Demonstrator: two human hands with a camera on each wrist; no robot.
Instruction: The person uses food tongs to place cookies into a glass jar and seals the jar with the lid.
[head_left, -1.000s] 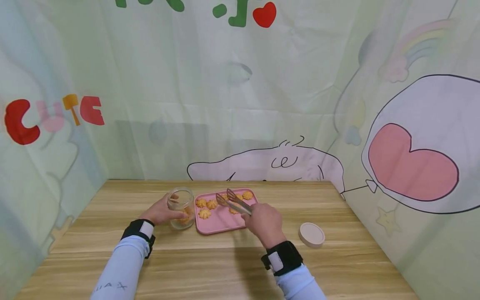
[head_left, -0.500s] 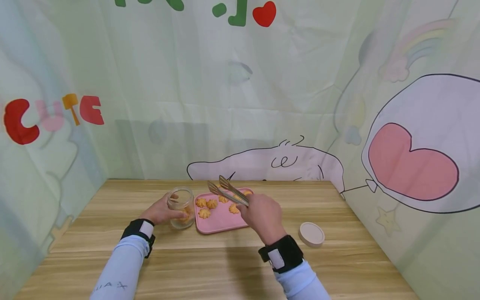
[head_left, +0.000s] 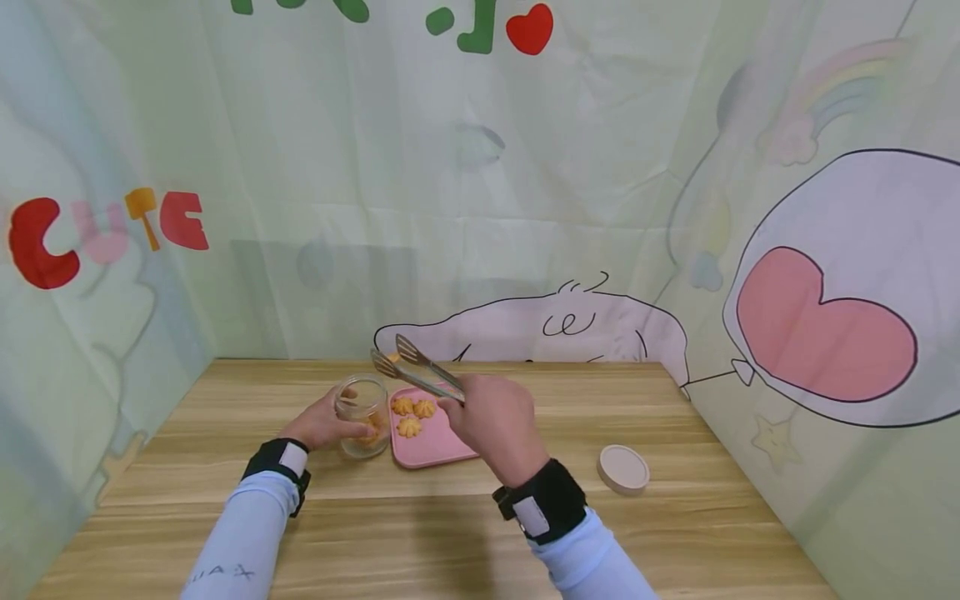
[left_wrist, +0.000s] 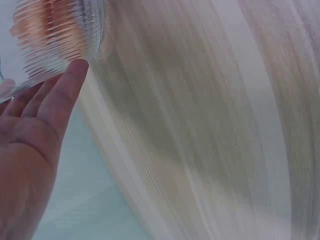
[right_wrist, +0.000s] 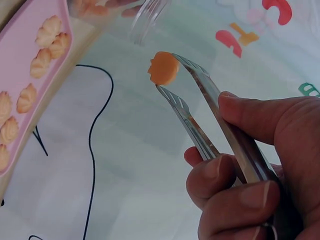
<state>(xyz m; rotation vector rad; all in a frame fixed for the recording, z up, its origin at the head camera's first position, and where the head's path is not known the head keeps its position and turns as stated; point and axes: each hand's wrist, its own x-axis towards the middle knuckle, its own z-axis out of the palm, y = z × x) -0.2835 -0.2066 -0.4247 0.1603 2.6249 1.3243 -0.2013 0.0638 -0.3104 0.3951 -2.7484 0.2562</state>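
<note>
Tongs (right_wrist: pixel 235 140) are held up by the right hand (head_left: pixel 497 427), fingers clamped round 'em, cookie (right_wrist: pixel 163 68) pinched at the end; jar (head_left: pixel 369 405) is kinda hugged by the fingers of the left hand (head_left: pixel 322 422).

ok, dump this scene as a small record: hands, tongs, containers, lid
left hand: grips jar
right hand: holds tongs
tongs: raised, one cookie between the tips, outside the jar
jar: clear, uncovered, left of tray; some cookies inside, count unclear
tray: pink, partly hidden by right hand in head view; at least seven cookies visible on it in right wrist view
lid: round, pale, on table right of tray, apart from jar
</note>
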